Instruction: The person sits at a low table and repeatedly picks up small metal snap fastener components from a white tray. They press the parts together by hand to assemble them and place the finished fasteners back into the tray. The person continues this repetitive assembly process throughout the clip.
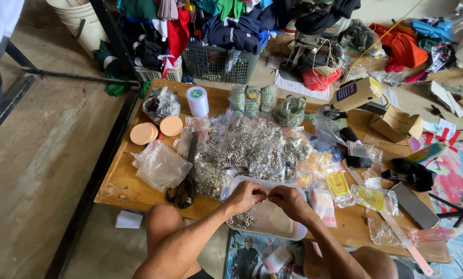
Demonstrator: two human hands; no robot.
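The low wooden surface [133, 181] was crowded, and behind it clothes were heaped in and around a dark plastic basket [218, 64]. Most of the middle was taken up by a spread of clear bags of small metal fasteners [252, 147], nearly all of them full and closed as far as I could tell, so the bulk of the stock looked untouched. To the left lay an empty-looking clear bag [161, 165], black scissors [186, 181], two round peach-coloured pads [151, 130] and a white roll [197, 101]; to the right were yellow-labelled packets [339, 184], a small cardboard box [397, 123] and a long pale ruler [397, 227].

At the near edge sat a white tray [280, 225], and only a small cluster of loose metal fasteners [243, 219] lay in its left corner, the rest of it bare. By that I judged the work was at an early stage, with far more in the bags than out.

Over the tray the left hand [246, 197] and right hand [289, 199] met, fingers pressed together at the tips, pinching something too small for me to make out between them, most likely one of the fasteners or a bag's edge
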